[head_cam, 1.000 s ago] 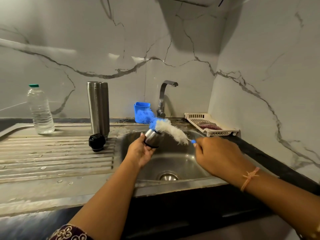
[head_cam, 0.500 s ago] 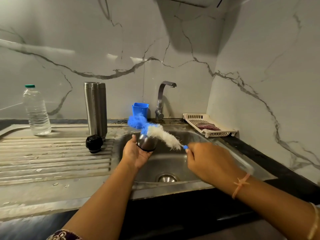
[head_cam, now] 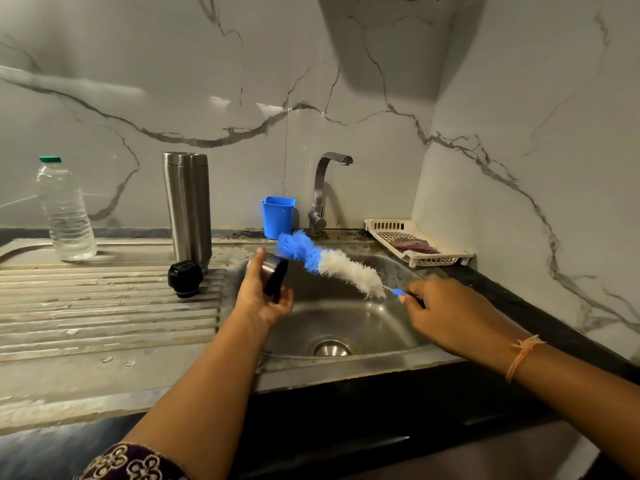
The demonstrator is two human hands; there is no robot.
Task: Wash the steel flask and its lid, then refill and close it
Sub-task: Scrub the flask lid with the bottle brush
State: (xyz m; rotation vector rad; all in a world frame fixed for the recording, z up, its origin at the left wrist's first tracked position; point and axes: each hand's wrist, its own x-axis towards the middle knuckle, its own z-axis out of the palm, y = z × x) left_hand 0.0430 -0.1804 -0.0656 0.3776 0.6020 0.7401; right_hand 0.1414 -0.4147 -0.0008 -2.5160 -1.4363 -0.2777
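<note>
The tall steel flask [head_cam: 188,208] stands upright on the drainboard, left of the sink. Its black stopper [head_cam: 184,278] lies on the ridges in front of it. My left hand [head_cam: 262,296] grips the steel cup lid [head_cam: 274,276] over the sink's left side, dark inside facing right. My right hand [head_cam: 445,310] holds the blue handle of a bottle brush [head_cam: 331,261]; its blue and white bristles stretch toward the lid, the blue tip just above and beside it, outside the lid.
The steel sink [head_cam: 391,336] has a drain [head_cam: 331,347] at its bottom and a tap [head_cam: 322,192] behind. A blue cup [head_cam: 278,216] stands by the tap. A white rack [head_cam: 415,244] with a scrubber sits right. A plastic water bottle [head_cam: 65,211] stands far left.
The brush has come out of the lid and now lies beside it. My left hand has turned the lid so its opening faces right.
</note>
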